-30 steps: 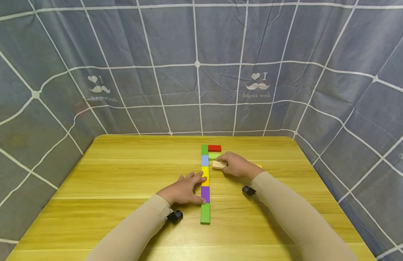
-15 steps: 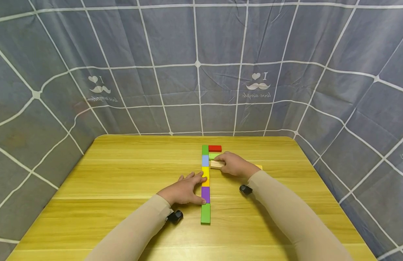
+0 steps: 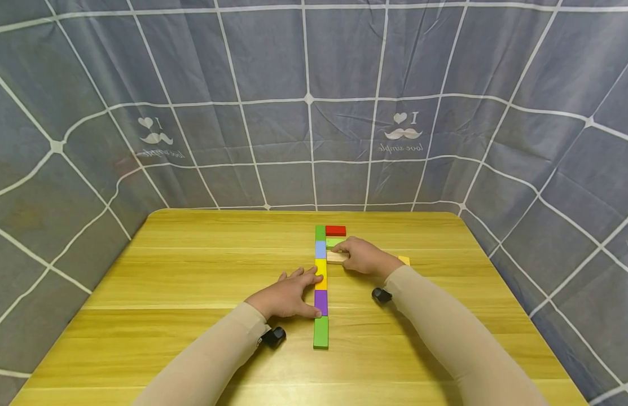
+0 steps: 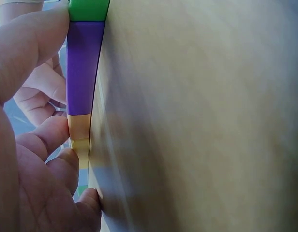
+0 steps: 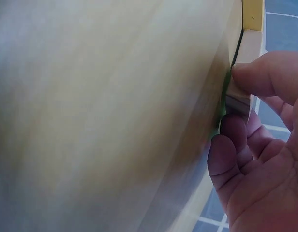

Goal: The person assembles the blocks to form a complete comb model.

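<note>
Flat coloured blocks form a straight column on the table: a green block (image 3: 321,332) nearest, then a purple block (image 3: 321,305), yellow, a blue block (image 3: 320,250) and a far green block (image 3: 320,232). My left hand (image 3: 285,296) lies along the column's left side, fingers spread, thumb at the purple block, fingertips on the yellow block (image 3: 321,283). Between thumb and fingers, my right hand (image 3: 367,256) pinches a plain wooden block (image 3: 335,257). This block lies crosswise, its left end right at the column. In the right wrist view, the thumb presses one side of the wooden block (image 5: 248,46).
A red block (image 3: 336,230) and a light green block (image 3: 334,243) lie crosswise to the right of the column, beyond the wooden one. Part of another yellow block (image 3: 404,260) shows behind the right wrist. A grey checked curtain (image 3: 273,135) surrounds the table (image 3: 192,270).
My right hand has slid the plain wooden block left, closing the gap to the column. The left hand has stayed in place against the column.
</note>
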{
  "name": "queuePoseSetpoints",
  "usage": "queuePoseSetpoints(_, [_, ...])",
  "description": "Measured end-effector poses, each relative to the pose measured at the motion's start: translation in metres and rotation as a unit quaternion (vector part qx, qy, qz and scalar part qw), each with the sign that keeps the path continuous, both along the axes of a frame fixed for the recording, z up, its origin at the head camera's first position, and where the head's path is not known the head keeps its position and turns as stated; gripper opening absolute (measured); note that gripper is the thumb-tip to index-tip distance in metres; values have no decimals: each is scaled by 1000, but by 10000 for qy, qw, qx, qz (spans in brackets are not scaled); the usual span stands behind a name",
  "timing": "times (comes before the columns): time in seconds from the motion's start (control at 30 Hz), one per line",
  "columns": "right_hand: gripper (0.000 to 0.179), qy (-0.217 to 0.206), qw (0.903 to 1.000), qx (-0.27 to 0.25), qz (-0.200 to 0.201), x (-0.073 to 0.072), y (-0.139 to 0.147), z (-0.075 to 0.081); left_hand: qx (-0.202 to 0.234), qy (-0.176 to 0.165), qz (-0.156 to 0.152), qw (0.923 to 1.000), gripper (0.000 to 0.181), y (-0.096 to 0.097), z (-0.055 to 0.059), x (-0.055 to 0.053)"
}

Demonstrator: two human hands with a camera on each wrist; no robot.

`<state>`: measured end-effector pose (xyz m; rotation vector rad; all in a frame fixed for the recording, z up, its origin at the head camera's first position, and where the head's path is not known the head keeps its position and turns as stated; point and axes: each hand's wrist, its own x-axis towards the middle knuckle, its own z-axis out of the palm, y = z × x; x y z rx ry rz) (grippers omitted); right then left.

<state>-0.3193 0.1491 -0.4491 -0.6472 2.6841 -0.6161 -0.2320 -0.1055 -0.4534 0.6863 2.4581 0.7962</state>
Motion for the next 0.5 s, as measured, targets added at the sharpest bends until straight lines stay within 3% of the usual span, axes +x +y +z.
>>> queuePoseSetpoints(0.5, [44,139,9998,117,-23,-1,0,-3,31,16,16,10000,89,0,-4,-1])
